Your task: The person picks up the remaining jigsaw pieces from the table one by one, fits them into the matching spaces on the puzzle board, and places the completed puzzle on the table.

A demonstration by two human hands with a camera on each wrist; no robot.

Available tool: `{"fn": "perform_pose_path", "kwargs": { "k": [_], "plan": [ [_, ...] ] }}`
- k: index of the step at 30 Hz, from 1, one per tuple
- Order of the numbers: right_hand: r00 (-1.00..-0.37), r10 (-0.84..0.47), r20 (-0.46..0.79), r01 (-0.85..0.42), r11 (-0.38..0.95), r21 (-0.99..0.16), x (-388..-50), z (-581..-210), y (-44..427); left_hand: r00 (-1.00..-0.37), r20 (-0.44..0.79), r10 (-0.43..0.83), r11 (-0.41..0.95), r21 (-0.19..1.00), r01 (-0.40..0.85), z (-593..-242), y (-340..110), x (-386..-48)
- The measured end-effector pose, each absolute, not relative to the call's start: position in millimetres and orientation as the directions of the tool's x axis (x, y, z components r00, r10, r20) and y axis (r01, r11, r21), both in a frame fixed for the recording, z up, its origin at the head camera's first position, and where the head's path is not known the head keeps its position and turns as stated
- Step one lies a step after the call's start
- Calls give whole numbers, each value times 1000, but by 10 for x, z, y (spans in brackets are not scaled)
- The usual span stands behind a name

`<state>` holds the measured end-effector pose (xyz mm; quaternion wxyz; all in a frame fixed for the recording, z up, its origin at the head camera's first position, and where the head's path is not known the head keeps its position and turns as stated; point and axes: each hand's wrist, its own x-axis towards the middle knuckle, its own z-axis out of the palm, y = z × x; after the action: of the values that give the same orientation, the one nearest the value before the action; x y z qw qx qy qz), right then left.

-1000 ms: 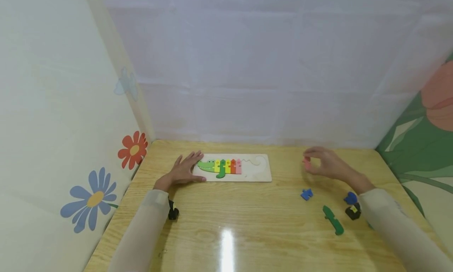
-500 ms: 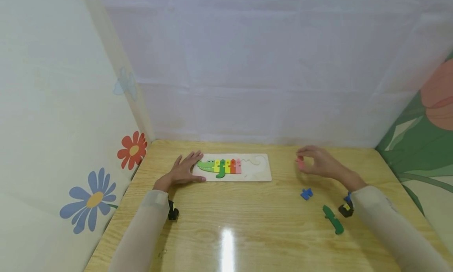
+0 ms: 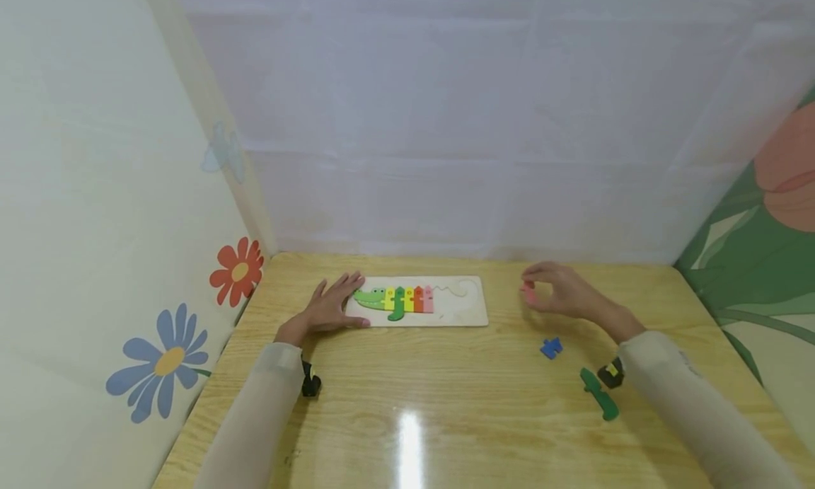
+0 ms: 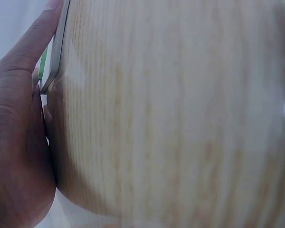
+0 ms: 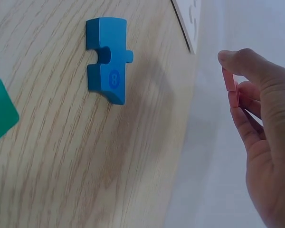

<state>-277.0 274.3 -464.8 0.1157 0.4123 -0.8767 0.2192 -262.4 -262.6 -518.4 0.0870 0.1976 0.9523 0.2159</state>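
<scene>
1. Since the earlier frames, the right hand [image 3: 563,291] has moved left toward the board with its pink piece [image 3: 530,293], while the left hand [image 3: 327,308] has stayed in place.
2. Nearest, two pale sleeves [image 3: 257,411] reach forward over the wooden table [image 3: 477,411].
3. On the right side of the table, near the right sleeve, lies a long green piece [image 3: 599,394].
4. Farther on lies a blue piece [image 3: 551,347] with notches; the right wrist view shows an 8 on it.
5. The left hand's fingers are spread and unclenched, resting at the left end of the board [image 3: 467,315], with the thumb along its near edge.
6. On the board, a crocodile head [image 3: 371,298] and a row of yellow, green, orange and pink pieces fill the left part; a bare outline runs across the right.
7. The right hand pinches the pink piece between thumb and fingers, raised off the table, right of the board and apart from it.
8. Behind hangs a pale cloth [image 3: 407,135].
</scene>
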Motion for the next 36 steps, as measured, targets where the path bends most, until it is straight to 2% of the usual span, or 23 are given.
{"fn": "perform_pose_path", "kwargs": {
  "k": [5, 13, 22, 36],
  "plan": [
    [-643, -680, 351, -766, 567, -305, -2776, -4654, 2681, -908, -81, 411, 829, 447, 336, -5170, -2624, -2614],
    [-578, -704, 412, -816, 508, -277, -2831, -4694, 2583, -907, -69, 415, 830, 437, 347, -5185, -2632, -2636],
    [-633, -697, 336, -770, 526, -360, -2816, -4766, 2469, -906, -74, 416, 819, 463, 338, -5143, -2619, -2597],
    [-611, -712, 347, -785, 485, -386, -2828, -4798, 2274, -902, -58, 428, 814, 458, 357, -5189, -2624, -2623]
  ]
}}
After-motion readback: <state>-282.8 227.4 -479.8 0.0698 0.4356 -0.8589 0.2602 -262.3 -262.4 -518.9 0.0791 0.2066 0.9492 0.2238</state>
